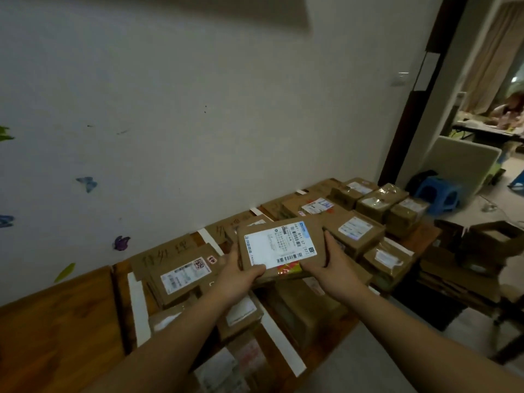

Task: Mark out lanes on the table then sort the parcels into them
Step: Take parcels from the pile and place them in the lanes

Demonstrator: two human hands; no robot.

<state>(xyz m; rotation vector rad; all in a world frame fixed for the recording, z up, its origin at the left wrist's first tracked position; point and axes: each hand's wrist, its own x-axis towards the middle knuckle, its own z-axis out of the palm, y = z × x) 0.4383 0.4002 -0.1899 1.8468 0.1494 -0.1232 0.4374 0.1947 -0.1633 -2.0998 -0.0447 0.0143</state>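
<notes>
A flat brown cardboard parcel (pixel 279 245) with a white shipping label is held up above the wooden table (pixel 56 316). My left hand (pixel 238 275) grips its near left corner and my right hand (pixel 334 265) grips its right side. White tape strips (pixel 139 304) run across the table and split it into lanes. Cardboard signs with handwriting (pixel 164 252) stand at the wall end of the lanes. Several labelled parcels lie in the lanes, such as a flat parcel (pixel 181 275) at the left and a stack of boxes (pixel 380 202) at the far right.
A white wall with butterfly stickers (pixel 88 182) backs the table. A blue plastic stool (pixel 438 194) stands beyond the table's right end. Open cardboard boxes (pixel 479 251) sit on the floor at the right. A person sits at a table (pixel 507 112) in the far room.
</notes>
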